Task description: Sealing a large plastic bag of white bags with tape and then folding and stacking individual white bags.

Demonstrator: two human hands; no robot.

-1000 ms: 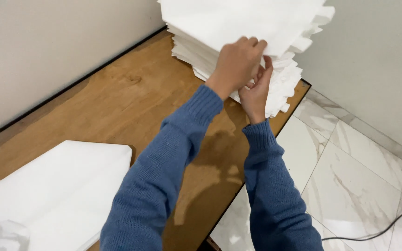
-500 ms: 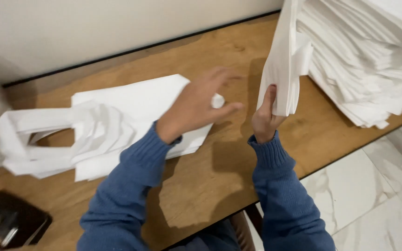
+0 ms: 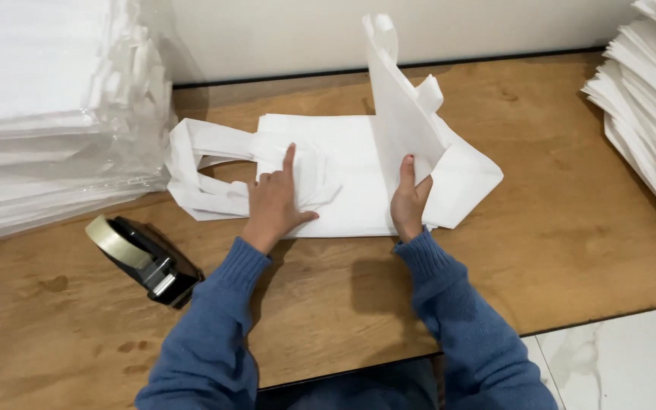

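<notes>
A person in blue sleeves is working at a wooden table, seen from above. The left hand is lying flat and open, fingers spread and index finger pointing away, pressing down on a white bag with loop handles that is lying flat at the middle of the table, handles trailing to the left. The right hand is pinching the lower edge of a second white bag, thumb in front and fingers behind, and is holding it upright so it is standing on edge above the flat one. A folded corner of white material is jutting out to the right of that hand.

A black tape dispenser is sitting near the left forearm, just apart from the handles. A tall stack of wrapped white bags is crowding the left edge — a second, loose stack is filling the far right corner. Bare wood is lying open between the right hand and that stack, and along the near edge, where pale marble floor is showing.
</notes>
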